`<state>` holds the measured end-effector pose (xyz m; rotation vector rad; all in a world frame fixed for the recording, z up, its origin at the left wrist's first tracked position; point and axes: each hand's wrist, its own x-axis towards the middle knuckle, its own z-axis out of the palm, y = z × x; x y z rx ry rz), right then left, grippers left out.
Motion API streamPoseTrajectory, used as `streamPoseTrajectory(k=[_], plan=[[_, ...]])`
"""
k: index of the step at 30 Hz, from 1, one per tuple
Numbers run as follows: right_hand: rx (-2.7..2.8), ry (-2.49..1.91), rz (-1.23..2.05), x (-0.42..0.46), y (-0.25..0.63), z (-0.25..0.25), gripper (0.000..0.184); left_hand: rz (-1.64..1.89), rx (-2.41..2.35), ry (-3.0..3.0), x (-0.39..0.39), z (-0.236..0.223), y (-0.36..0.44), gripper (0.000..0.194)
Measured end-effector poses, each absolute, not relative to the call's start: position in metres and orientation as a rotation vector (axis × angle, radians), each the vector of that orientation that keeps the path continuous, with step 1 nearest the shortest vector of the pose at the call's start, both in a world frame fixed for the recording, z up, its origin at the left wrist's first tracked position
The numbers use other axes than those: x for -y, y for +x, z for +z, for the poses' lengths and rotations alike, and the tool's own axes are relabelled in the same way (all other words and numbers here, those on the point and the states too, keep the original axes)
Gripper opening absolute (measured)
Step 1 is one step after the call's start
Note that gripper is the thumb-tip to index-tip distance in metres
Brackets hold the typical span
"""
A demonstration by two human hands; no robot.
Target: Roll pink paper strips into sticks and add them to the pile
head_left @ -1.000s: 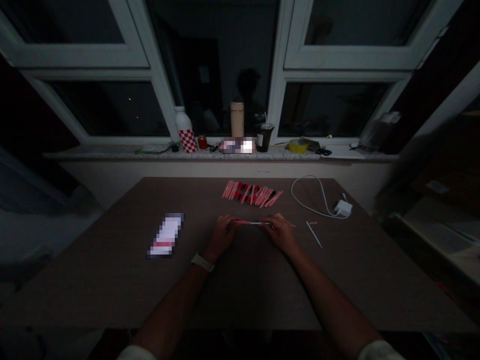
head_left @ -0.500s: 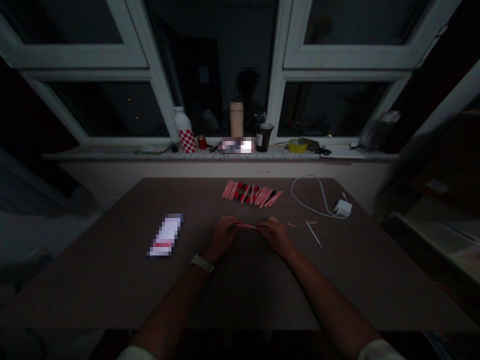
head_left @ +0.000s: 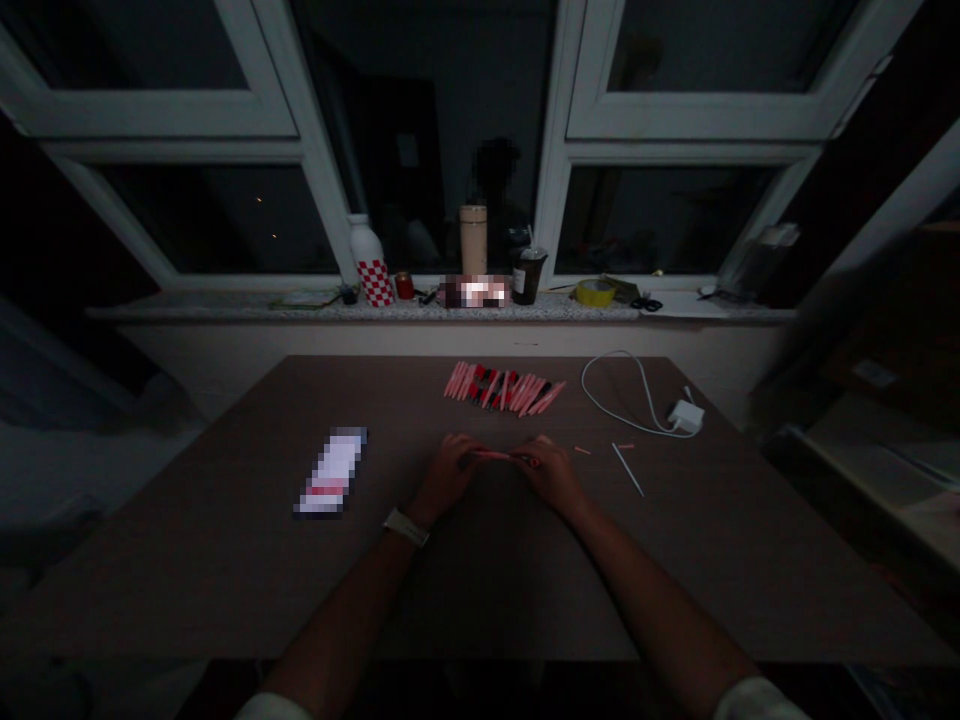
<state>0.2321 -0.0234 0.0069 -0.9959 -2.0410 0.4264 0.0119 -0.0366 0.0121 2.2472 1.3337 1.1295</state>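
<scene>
Both my hands rest on the dark wooden table [head_left: 225,560] near its middle. My left hand [head_left: 448,474] and my right hand [head_left: 551,473] pinch the two ends of one thin pink pen [head_left: 496,457], held level between them. A wristband sits on my left wrist. Behind the hands lies a row of several pink and red pens [head_left: 504,388]. A thin white refill [head_left: 628,469] and small pink bits [head_left: 582,450] lie to the right of my right hand.
A blurred flat object [head_left: 333,482] lies left of my hands. A white charger with its cable [head_left: 684,415] sits at the back right. The windowsill [head_left: 225,306] holds a checked bottle [head_left: 371,260], a tall flask [head_left: 473,238], a dark cup [head_left: 529,274] and yellow tape [head_left: 595,292].
My hands have closed in toward each other along the pen; the gap between them is shorter and less of the pen shows.
</scene>
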Motion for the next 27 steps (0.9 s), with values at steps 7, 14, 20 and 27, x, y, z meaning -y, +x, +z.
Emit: streamPoseTrajectory(k=[7,14,20,27], plan=[[1.988,-1.073,0.474,0.024,0.229,0.002,0.012,1.118,-1.320,2.238,0.035,0.010,0.011,0.020],[1.900,-1.022,0.599,0.025,0.228,0.000,0.014,1.142,-1.285,2.210,0.040,0.016,0.013,0.018],[1.824,-1.019,0.637,0.021,0.229,-0.003,0.023,1.149,-1.331,2.193,0.041,0.019,0.014,0.020],[1.761,-1.027,0.667,0.020,0.228,-0.005,0.027,1.124,-1.310,2.260,0.043,0.021,0.015,0.021]])
